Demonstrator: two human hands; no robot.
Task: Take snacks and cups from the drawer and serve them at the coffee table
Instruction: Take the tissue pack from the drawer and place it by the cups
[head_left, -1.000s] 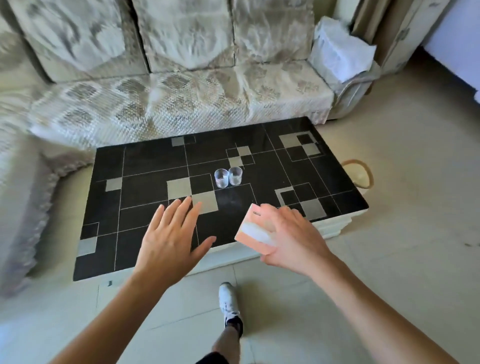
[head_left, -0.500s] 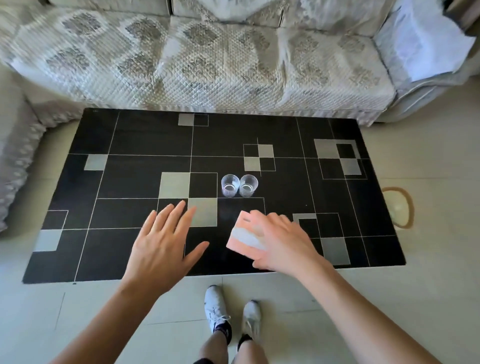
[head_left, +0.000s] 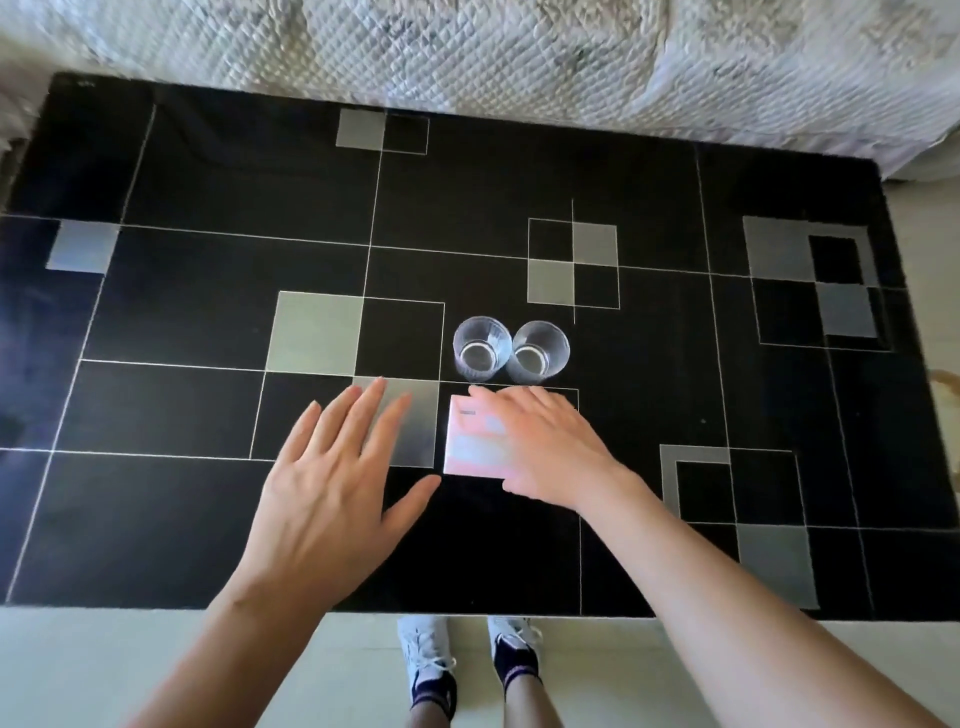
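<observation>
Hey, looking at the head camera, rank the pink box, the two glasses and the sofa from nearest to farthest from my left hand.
1. Pink box, just right of the left hand, under the right hand.
2. Left glass, beyond the box.
3. Right glass, beside it.
4. Sofa, past the table's far edge.

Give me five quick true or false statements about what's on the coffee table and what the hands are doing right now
1. Two clear cups stand side by side on the coffee table. True.
2. The right hand lies on a pink snack box. True.
3. The left hand grips a cup. False: it hovers flat and holds nothing.
4. The snack box lies beyond the cups, toward the sofa. False: it is on the person's side of them.
5. One cup lies tipped over. False: both stand upright.
</observation>
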